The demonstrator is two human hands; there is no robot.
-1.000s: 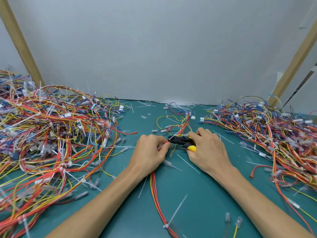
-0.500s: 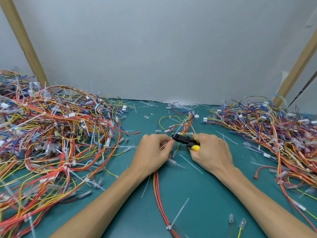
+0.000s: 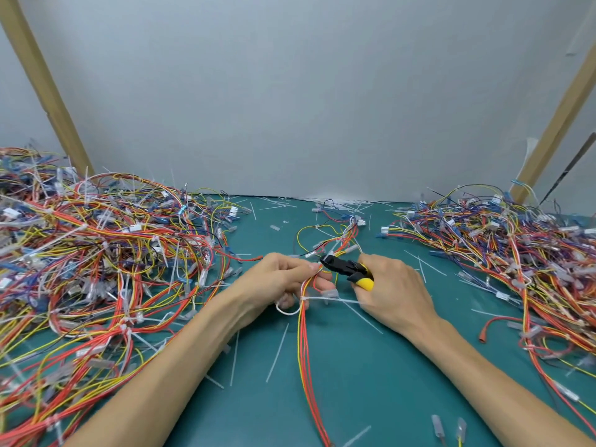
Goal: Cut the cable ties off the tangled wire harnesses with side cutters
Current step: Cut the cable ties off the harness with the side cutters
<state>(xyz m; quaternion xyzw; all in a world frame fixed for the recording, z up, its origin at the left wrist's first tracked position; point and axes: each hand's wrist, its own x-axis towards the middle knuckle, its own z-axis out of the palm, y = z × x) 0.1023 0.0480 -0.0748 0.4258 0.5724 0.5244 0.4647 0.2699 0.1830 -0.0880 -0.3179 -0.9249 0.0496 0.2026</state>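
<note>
A wire harness (image 3: 304, 343) of red, orange and yellow wires runs down the middle of the green mat. My left hand (image 3: 277, 285) grips its bundle, lifted a little off the mat. A white cable tie (image 3: 325, 299) is wrapped around the wires just below my fingers, its tail pointing right. My right hand (image 3: 393, 291) holds black side cutters with yellow handles (image 3: 350, 270). Their jaws point left at the wires beside my left fingertips.
A large tangled pile of harnesses (image 3: 96, 269) covers the left of the mat, and another pile (image 3: 516, 262) lies at the right. Cut white tie pieces (image 3: 277, 351) are scattered over the green mat (image 3: 371, 366). Wooden posts (image 3: 42, 82) lean against the grey wall.
Both hands have lifted the harness slightly and a white cable tie with its tail now shows below my left fingers. The cutters' jaws stay at the bundle.
</note>
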